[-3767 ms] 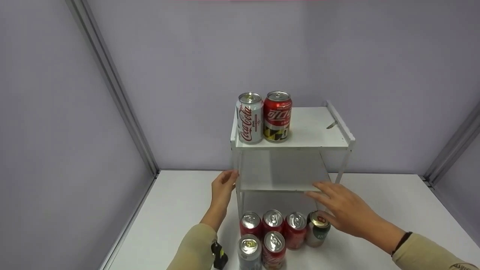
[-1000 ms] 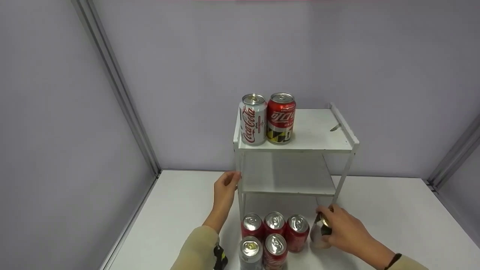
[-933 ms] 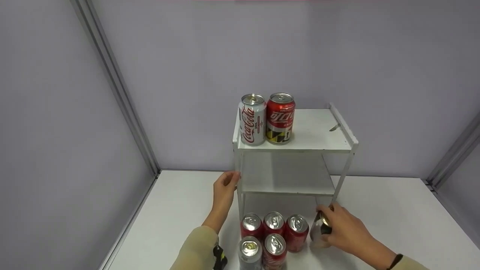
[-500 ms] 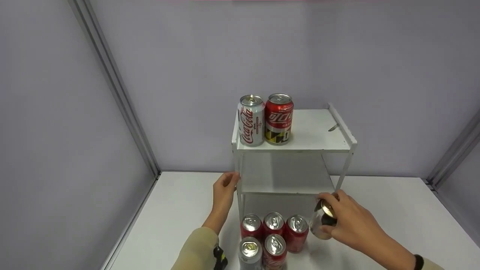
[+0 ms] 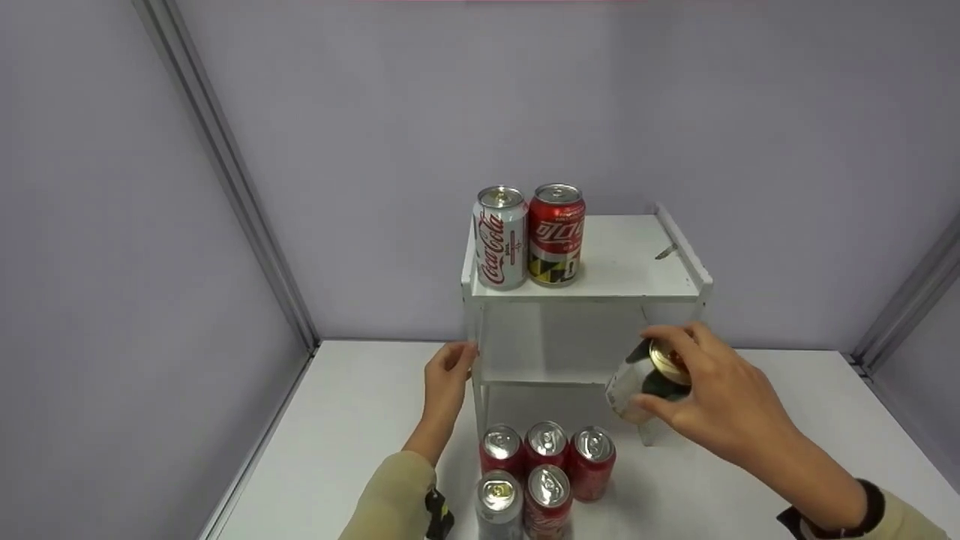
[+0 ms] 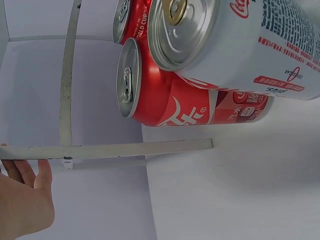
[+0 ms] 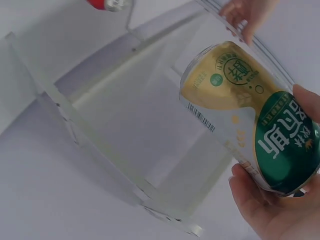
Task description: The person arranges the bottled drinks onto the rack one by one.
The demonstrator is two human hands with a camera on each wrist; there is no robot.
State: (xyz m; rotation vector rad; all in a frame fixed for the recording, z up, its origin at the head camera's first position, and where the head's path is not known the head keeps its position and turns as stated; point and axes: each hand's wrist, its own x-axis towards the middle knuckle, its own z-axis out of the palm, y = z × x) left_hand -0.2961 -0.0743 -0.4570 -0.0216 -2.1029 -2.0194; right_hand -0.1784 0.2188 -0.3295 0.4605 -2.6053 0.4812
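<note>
My right hand (image 5: 724, 401) holds a white, green and gold drink can (image 5: 649, 379) near its top, between thumb and fingers. The can is tilted, in front of the right side of the white shelf rack (image 5: 637, 259), level with its middle shelf. In the right wrist view the can's (image 7: 245, 115) gold end points toward the rack. My left hand (image 5: 448, 375) grips the rack's left front post, its fingertips partly hidden behind the post in the left wrist view. On the top shelf stand a white Coca-Cola can (image 5: 500, 240) and a red Coca-Cola can (image 5: 556, 236), side by side.
Several cans stand before the rack's foot: red cans such as one at the right (image 5: 592, 465), and a silver can (image 5: 499, 506) at front left. The white table (image 5: 795, 405) meets grey walls behind and at both sides. A small metal piece (image 5: 665, 251) lies on the top shelf.
My right hand has taken hold of the green and gold can at the right end of the row, lifted it off the table and tilted it. The left hand stays at the post.
</note>
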